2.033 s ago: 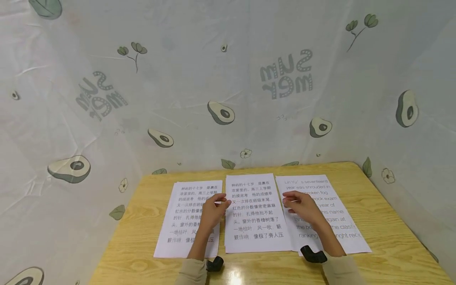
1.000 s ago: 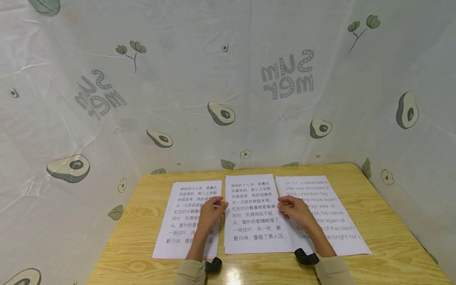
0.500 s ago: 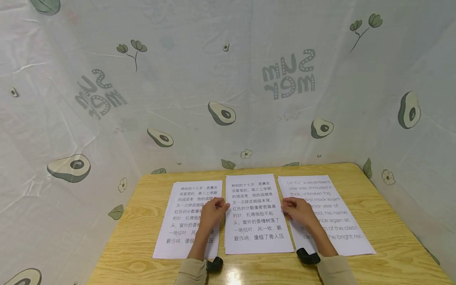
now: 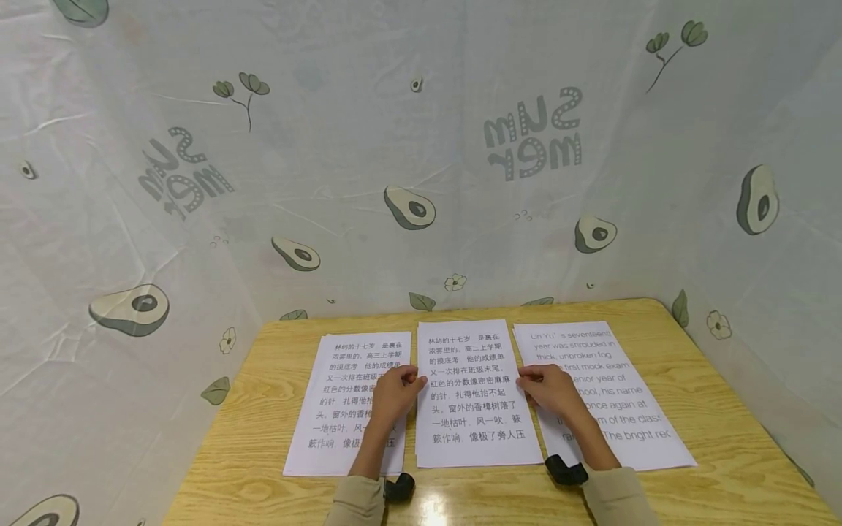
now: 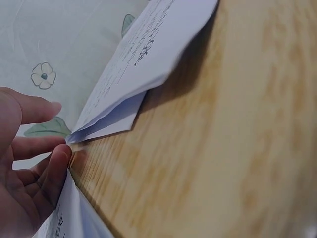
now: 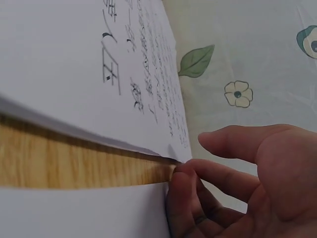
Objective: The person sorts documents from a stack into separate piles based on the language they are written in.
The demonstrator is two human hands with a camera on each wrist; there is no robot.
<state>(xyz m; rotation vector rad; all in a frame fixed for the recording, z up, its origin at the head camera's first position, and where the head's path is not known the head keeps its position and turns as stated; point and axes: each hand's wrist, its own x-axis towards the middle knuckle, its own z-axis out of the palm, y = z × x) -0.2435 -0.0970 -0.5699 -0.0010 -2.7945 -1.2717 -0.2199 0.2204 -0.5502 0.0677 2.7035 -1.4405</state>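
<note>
Three stacks of printed paper lie side by side on a wooden table. My left hand (image 4: 393, 398) is at the left edge of the middle stack (image 4: 470, 453); my right hand (image 4: 551, 391) is at its right edge. In the left wrist view, fingertips (image 5: 60, 148) meet the edge of the sheets (image 5: 133, 69), while the thumb stands apart above. On the other side, the right fingertips (image 6: 182, 173) touch the sheets' edge (image 6: 64, 74), thumb raised away. The middle stack's near corner shows slightly lifted layers.
To the left lies another stack of Chinese text (image 4: 309, 424), partly under my left forearm. A stack of English text (image 4: 651, 402) lies at the right, partly covered by my right hand and arm. A patterned curtain (image 4: 329, 183) hangs behind the wooden table (image 4: 250, 409).
My right hand has shifted left to the middle stack's right edge. The English stack has slid slightly right, widening the gap beside the middle stack. My left hand has barely moved.
</note>
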